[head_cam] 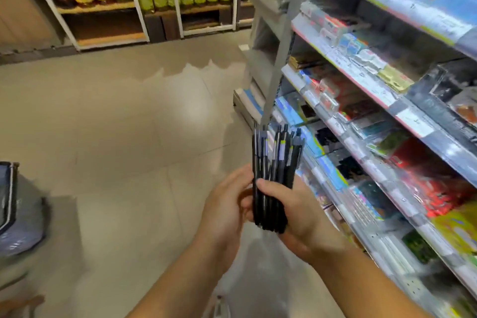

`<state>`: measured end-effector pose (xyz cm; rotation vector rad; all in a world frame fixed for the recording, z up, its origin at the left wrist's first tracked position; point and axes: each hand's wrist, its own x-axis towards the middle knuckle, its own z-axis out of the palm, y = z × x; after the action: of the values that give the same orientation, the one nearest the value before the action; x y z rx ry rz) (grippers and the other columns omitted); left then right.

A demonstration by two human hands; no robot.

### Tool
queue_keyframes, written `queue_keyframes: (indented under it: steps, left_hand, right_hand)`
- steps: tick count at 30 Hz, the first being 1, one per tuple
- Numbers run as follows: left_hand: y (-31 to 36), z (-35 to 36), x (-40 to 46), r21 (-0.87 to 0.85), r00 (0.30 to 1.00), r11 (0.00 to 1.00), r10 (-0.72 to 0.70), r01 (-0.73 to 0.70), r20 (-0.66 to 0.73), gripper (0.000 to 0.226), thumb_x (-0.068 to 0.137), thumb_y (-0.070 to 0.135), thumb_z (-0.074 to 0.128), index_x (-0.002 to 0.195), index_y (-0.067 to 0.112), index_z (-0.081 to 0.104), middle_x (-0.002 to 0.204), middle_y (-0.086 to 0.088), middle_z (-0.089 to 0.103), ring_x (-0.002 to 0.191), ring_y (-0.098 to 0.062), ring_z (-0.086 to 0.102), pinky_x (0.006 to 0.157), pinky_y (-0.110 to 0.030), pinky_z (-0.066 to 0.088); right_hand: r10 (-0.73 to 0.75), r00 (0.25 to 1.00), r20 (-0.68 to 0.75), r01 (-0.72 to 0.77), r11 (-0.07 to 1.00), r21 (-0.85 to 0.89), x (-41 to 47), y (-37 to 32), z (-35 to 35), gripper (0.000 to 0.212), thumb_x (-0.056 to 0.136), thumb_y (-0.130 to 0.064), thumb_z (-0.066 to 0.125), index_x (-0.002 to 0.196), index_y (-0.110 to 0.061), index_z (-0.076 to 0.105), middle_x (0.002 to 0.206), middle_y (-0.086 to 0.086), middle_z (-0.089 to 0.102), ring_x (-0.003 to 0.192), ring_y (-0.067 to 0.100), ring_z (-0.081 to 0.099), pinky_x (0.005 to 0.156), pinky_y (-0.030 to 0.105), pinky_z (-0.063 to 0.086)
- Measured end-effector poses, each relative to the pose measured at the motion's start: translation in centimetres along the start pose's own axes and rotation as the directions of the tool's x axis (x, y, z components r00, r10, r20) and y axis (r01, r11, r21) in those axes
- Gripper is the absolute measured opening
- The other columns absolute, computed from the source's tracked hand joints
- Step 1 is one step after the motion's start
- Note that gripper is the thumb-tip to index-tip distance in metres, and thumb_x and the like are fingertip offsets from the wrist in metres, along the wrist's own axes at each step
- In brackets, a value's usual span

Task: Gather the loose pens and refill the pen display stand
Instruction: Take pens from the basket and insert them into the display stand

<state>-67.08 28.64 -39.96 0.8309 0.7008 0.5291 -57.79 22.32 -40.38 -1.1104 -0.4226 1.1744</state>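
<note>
Beside shop shelves (361,100), both hands (265,214) grip black pens (273,178).

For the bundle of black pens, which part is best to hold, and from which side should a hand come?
Hold the bundle of black pens around its lower half, where the barrels lie tight together; the tops fan apart. It stands nearly upright, so come from the sides, as the right hand and left hand do now, fingers wrapped round it.

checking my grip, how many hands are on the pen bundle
2. The right hand wraps the lower part of the pen bundle from the shelf side; the left hand cups it from the opposite side. Its fingers are partly hidden behind the pens.
</note>
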Motion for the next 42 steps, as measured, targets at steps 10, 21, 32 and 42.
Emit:
queue_keyframes:
  steps: [10, 21, 32, 42]
  left_hand:
    - [7.2, 1.1, 13.4, 0.332, 0.974, 0.916, 0.207, -0.226, 0.093, 0.015, 0.098, 0.013, 0.058, 0.099, 0.007, 0.072, 0.06, 0.01, 0.061, 0.047, -0.003, 0.05, 0.047, -0.014, 0.039]
    - [22.2, 6.9, 32.3, 0.537, 0.917, 0.755, 0.384, -0.378, 0.105, 0.017, 0.096, 0.02, 0.063, 0.093, 0.013, 0.078, 0.074, -0.004, 0.07, 0.055, -0.008, 0.061, 0.048, -0.018, 0.046]
    - [35.8, 23.9, 46.0, 0.294, 0.646, 0.59, 0.57, -0.752, 0.508, 0.014, 0.094, 0.013, 0.065, 0.1, 0.014, 0.078, 0.091, 0.002, 0.078, 0.079, -0.004, 0.072, 0.062, -0.018, 0.056]
    - [45.6, 42.8, 57.6, -0.164, 0.191, 0.482, 0.605, -0.861, 0.773, 0.075, 0.084, 0.02, 0.072, 0.149, 0.034, 0.037, 0.074, 0.005, 0.07, 0.069, -0.009, 0.065, 0.075, -0.035, 0.055]
  right_hand:
    - [-0.143, 0.979, -0.144, 0.128, 0.986, -0.11, 11.6, -5.9, -0.5, 0.012, 0.086, -0.013, 0.067, 0.09, -0.01, 0.077, 0.081, 0.02, 0.073, 0.067, 0.024, 0.07, 0.053, 0.028, 0.054]
    - [-0.322, 0.947, -0.007, 0.32, 0.943, -0.098, 33.3, -19.1, -1.2, 0.017, 0.085, -0.012, 0.066, 0.097, -0.018, 0.076, 0.084, 0.012, 0.077, 0.075, 0.028, 0.077, 0.058, 0.032, 0.058]
    - [-0.77, 0.625, -0.124, 0.668, 0.611, -0.426, 42.4, -41.3, -5.8, 0.017, 0.079, -0.025, 0.071, 0.093, -0.03, 0.079, 0.092, 0.009, 0.079, 0.088, 0.03, 0.076, 0.079, 0.055, 0.061]
    - [-0.932, 0.246, -0.265, 0.572, 0.36, -0.737, 41.9, -59.8, -8.7, 0.015, 0.076, -0.016, 0.074, 0.091, -0.019, 0.074, 0.084, 0.005, 0.076, 0.09, 0.031, 0.076, 0.087, 0.063, 0.057]
